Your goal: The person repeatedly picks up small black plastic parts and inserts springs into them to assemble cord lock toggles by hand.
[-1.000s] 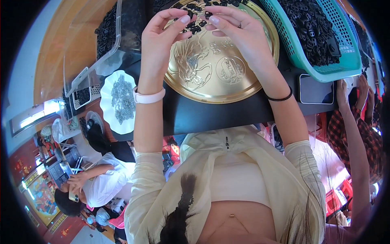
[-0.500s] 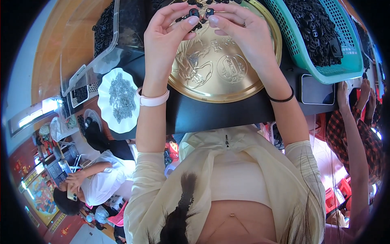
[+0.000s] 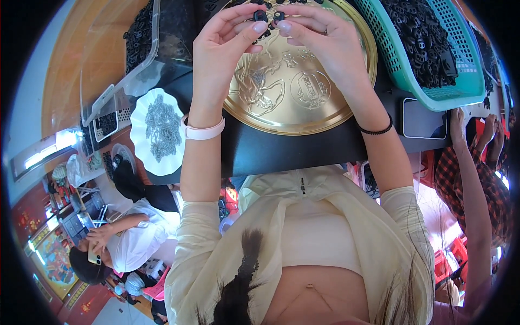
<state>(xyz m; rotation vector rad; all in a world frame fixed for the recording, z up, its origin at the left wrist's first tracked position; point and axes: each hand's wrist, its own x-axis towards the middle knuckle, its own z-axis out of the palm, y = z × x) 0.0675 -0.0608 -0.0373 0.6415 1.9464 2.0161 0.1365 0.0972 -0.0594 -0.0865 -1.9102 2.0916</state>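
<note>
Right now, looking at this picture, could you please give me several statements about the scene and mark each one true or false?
1. The left hand holds a small black piece. True.
2. The right hand is empty. False: the right hand holds another black piece.
3. The white dish is left of the gold tray. True.
4. The green basket is also left of the tray. False: it is on the right.
5. The dark-screened device lies on the table. True.

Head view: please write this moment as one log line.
left hand: pinches black piece | right hand: pinches another black piece | beneath: gold tray | far left: white dish | far right: green basket
</note>
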